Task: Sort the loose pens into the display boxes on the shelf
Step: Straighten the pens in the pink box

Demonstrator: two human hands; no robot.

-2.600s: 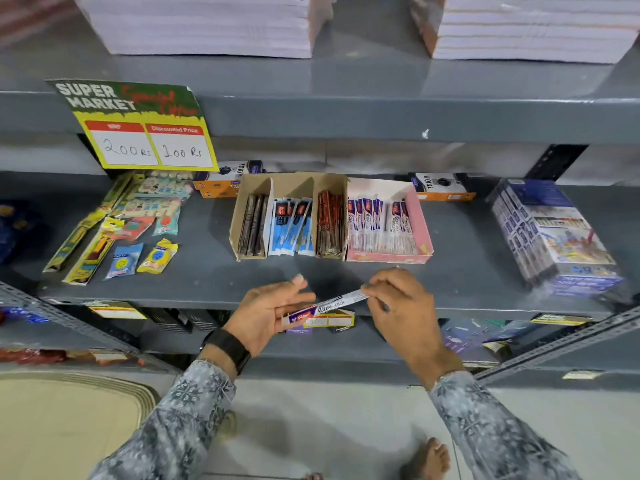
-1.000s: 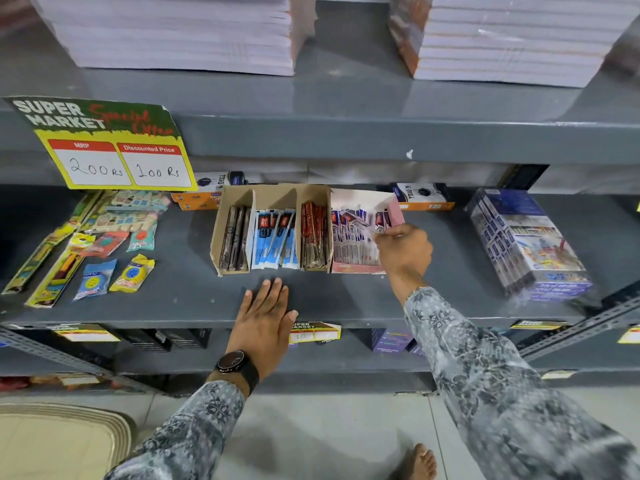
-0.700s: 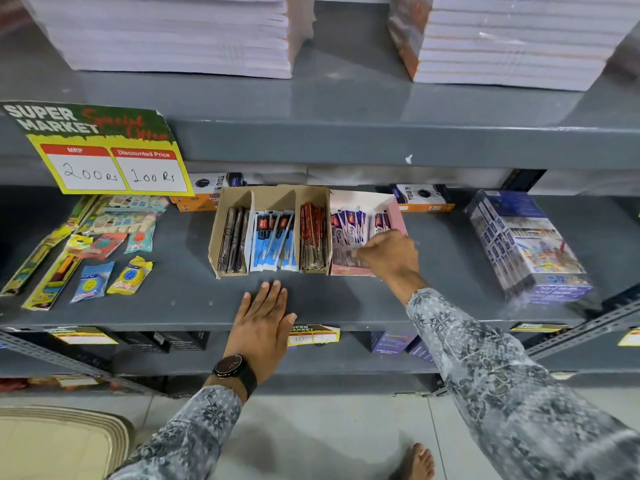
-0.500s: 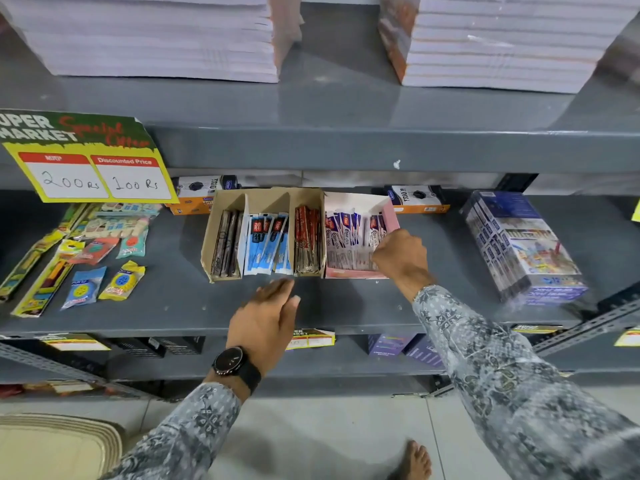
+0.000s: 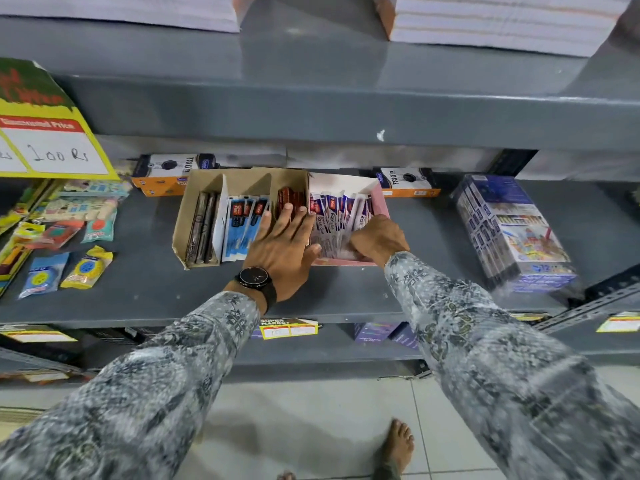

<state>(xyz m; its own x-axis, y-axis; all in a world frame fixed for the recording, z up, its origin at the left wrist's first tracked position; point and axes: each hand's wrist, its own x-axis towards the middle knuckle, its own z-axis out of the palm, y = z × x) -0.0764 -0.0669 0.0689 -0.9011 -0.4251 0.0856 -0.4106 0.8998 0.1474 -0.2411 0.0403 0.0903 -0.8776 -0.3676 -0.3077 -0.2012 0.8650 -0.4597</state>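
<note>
A brown cardboard display box [image 5: 204, 188] holds dark pens [image 5: 202, 230], blue pen packets [image 5: 242, 220] and red pens [image 5: 289, 199] in separate compartments. A pink box [image 5: 381, 202] directly to its right is full of white-and-blue pen packets [image 5: 332, 216]. My left hand [image 5: 284, 244] lies flat, fingers spread, over the red-pen compartment, thumb at the pink box's left edge. My right hand [image 5: 379, 239] is inside the pink box's front right corner. Its fingers curl onto the white packets and the fingertips are hidden among them.
The boxes stand on a grey metal shelf [image 5: 138, 289], under a low upper shelf edge [image 5: 346, 112]. A wrapped stack of colour-set boxes [image 5: 512, 233] is at the right, small stationery packets [image 5: 69, 237] at the left, and orange boxes [image 5: 162, 174] behind. A yellow price sign [image 5: 45, 140] hangs top left.
My right hand carried the white pen into the pink box and stayed among its packets. My left hand left the shelf's front edge and moved up onto the brown box.
</note>
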